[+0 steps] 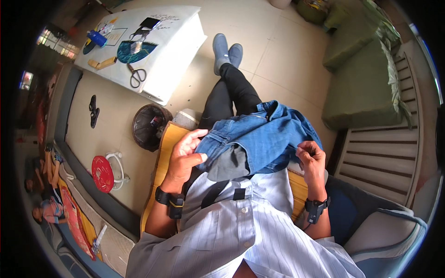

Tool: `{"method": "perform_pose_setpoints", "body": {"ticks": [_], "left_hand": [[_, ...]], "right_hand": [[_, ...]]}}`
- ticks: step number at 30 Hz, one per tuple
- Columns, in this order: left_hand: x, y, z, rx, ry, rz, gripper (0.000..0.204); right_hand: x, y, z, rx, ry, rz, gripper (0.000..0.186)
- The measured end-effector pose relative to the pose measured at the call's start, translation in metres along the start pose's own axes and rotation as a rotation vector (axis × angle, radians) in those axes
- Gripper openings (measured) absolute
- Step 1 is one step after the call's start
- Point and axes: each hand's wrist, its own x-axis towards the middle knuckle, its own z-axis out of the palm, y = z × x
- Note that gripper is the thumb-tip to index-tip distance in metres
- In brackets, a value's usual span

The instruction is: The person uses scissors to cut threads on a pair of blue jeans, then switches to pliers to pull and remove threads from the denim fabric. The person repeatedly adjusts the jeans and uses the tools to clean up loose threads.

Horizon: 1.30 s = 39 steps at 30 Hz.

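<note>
A blue denim garment (pixel 273 134) lies bunched across my lap, over my crossed legs in black trousers. A dark grey piece of cloth (pixel 230 163), perhaps a lining, shows at its near side. My left hand (pixel 184 155) is at the garment's left edge, thumb and fingers apart, the tips beside or touching the denim. By the right edge, my right hand (pixel 313 160) is raised with its thumb and fingertips pressed together. Whatever sits in that pinch, if anything, is too small to make out. Both wrists carry black strapped devices.
Ahead on the left stands a white-covered table (pixel 178 51) with black-handled scissors (pixel 137 76) and a blue bottle (pixel 97 38). A dark waste bin (pixel 147 127) is by my left knee. Further left are a red-topped stool (pixel 102 174) and people. A green-cushioned wooden bench (pixel 361 92) stands right.
</note>
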Motion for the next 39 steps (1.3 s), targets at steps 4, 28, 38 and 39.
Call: {"method": "perform_pose_setpoints", "body": {"ticks": [4,28,38,39], "left_hand": [[0.014,-0.017,-0.011,-0.140,0.019,-0.044,0.065],[0.006,0.068,0.036,-0.364,0.282,0.336,0.055],[-0.022,0.087,0.058,-0.369,0.095,0.371,0.061],[-0.023,0.085,0.053,-0.369,0.110,0.375,0.060]], "right_hand": [[0.008,0.057,-0.037,-0.183,0.146,-0.107,0.004],[0.044,0.038,-0.046,-0.420,0.244,-0.097,0.043],[0.122,0.113,-0.041,-0.537,0.325,-0.108,0.028],[0.127,0.104,-0.048,-0.569,0.306,-0.088,0.030]]}}
